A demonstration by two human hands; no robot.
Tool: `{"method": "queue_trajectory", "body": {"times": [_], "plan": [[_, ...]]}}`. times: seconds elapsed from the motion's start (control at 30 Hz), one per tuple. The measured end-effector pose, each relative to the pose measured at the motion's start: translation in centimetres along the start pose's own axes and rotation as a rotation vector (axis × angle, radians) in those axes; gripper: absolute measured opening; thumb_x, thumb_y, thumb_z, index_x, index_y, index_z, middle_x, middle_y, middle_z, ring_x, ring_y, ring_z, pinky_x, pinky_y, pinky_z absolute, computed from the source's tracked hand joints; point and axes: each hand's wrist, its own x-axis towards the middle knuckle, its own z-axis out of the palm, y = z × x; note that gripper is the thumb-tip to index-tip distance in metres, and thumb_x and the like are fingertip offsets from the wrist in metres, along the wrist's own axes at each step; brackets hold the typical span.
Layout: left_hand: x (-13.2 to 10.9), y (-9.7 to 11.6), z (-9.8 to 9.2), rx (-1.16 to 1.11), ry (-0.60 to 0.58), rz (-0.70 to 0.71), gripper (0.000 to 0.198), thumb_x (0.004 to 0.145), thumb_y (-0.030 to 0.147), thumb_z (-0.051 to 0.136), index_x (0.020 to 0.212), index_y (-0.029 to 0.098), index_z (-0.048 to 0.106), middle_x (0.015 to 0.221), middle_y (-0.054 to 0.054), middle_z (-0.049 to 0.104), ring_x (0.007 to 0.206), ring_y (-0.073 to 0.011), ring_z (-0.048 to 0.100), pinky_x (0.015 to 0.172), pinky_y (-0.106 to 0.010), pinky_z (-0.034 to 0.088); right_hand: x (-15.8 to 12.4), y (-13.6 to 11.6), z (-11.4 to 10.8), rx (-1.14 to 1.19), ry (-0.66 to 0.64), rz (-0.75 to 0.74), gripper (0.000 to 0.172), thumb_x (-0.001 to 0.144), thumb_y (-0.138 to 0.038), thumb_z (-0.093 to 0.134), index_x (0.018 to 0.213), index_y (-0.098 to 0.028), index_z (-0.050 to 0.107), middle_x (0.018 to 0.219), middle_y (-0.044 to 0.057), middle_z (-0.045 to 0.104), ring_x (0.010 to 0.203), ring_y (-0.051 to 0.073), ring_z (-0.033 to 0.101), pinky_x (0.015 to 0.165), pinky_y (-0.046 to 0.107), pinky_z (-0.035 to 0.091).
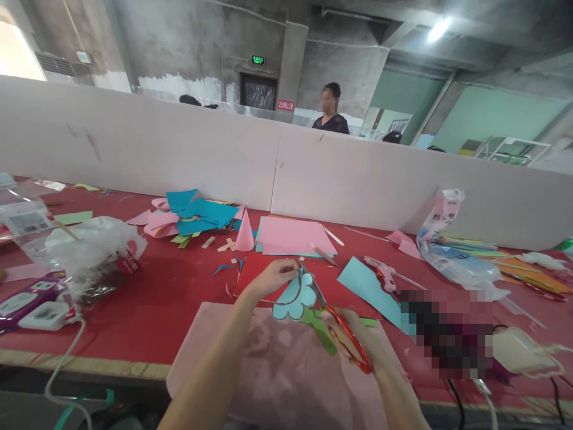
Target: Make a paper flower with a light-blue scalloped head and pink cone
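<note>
Pinched in the fingers of my left hand (282, 275) is a light blue paper cutout (290, 306) with a scalloped, petal-like edge and a dark outline. My right hand (347, 334) is closed on red-handled scissors (348, 337), whose blades point up and left beside the cutout's right edge. Whether the blades touch the paper I cannot tell. Green paper pieces (323, 334) lie under the cutout and by my right hand. Below both forearms is a pale pink board (268, 364), and a red sheet (264, 275) lies behind my left hand.
Behind my hands stand a pink paper cone (245, 233) and a stack of pink sheets (293, 234). A pink glue gun (385, 276) lies by a light blue sheet (364, 289) at right. Paper scraps (201, 215) and a plastic bag (92, 245) are at left. A white partition (215, 158) bounds the table; a person (331, 122) is beyond.
</note>
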Motion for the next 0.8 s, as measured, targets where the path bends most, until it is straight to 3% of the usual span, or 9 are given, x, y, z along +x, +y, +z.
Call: {"method": "queue_trajectory", "body": {"times": [0.1, 0.17, 0.3, 0.43, 0.53, 0.67, 0.8], "plan": [[0.0, 0.1, 0.0, 0.018, -0.026, -0.034, 0.017, 0.073, 0.029, 0.051, 0.064, 0.015, 0.049, 0.064, 0.002, 0.048, 0.062, -0.0095, 0.045, 0.063, -0.022, 0.037, 0.3, 0.2, -0.7, 0.032, -0.105, 0.073, 0.035, 0.072, -0.050, 0.047, 0.055, -0.020, 0.040, 0.038, -0.007, 0.033, 0.027, 0.006, 0.026, 0.029, 0.021, 0.020], [0.0, 0.0, 0.1, 0.024, -0.036, -0.048, 0.018, 0.073, 0.029, 0.051, 0.064, 0.014, 0.050, 0.064, 0.002, 0.049, 0.062, -0.0097, 0.046, 0.063, -0.022, 0.037, 1.0, 1.0, -1.5, -0.040, -0.078, 0.101, 0.034, 0.072, -0.049, 0.045, 0.054, -0.021, 0.038, 0.038, -0.007, 0.030, 0.029, 0.008, 0.026, 0.030, 0.022, 0.021], [0.3, -0.9, 0.2, 0.026, 0.039, -0.035, 0.017, 0.073, 0.030, 0.051, 0.066, 0.015, 0.052, 0.058, 0.003, 0.047, 0.057, -0.0093, 0.046, 0.057, -0.022, 0.037, 2.6, 2.9, -3.8, -0.471, 0.263, -0.118, 0.033, 0.067, -0.047, 0.053, 0.051, -0.020, 0.040, 0.047, -0.003, 0.041, 0.047, 0.013, 0.043, 0.046, 0.023, 0.033], [0.9, -1.9, 0.2, 0.042, 0.228, -0.050, 0.019, 0.073, 0.033, 0.050, 0.066, 0.016, 0.052, 0.053, 0.004, 0.047, 0.051, -0.0091, 0.047, 0.052, -0.021, 0.037, 4.2, 4.5, -6.5, -0.704, 0.511, -0.053, 0.033, 0.071, -0.052, 0.048, 0.060, -0.021, 0.048, 0.055, 0.000, 0.051, 0.054, 0.016, 0.049, 0.054, 0.026, 0.037], [1.3, -2.7, 0.1, -0.002, 0.369, -0.050, 0.019, 0.074, 0.034, 0.049, 0.065, 0.017, 0.050, 0.049, 0.004, 0.050, 0.047, -0.0092, 0.049, 0.052, -0.022, 0.040, 5.7, 6.1, -8.5, -0.872, 0.627, -0.045, 0.035, 0.072, -0.052, 0.048, 0.071, -0.018, 0.056, 0.068, 0.008, 0.058, 0.064, 0.020, 0.055, 0.058, 0.028, 0.039], [1.6, -3.5, -0.3, -0.089, 0.510, -0.072, 0.019, 0.071, 0.035, 0.051, 0.065, 0.017, 0.048, 0.055, 0.001, 0.060, 0.048, -0.0106, 0.054, 0.049, -0.022, 0.040, 7.2, 7.8, -10.5, -1.015, 0.713, -0.063, 0.035, 0.074, -0.043, 0.049, 0.082, -0.011, 0.062, 0.077, 0.015, 0.061, 0.073, 0.024, 0.057, 0.065, 0.031, 0.042], [1.7, -3.5, -0.4, -0.165, 0.571, -0.133, 0.023, 0.068, 0.039, 0.055, 0.067, 0.016, 0.048, 0.068, -0.004, 0.067, 0.053, -0.0126, 0.060, 0.049, -0.023, 0.041, 7.4, 5.9, -9.5, -0.866, 0.880, -0.268, 0.035, 0.076, -0.040, 0.046, 0.084, -0.011, 0.063, 0.092, 0.018, 0.060, 0.085, 0.026, 0.055, 0.072, 0.034, 0.042]]}}
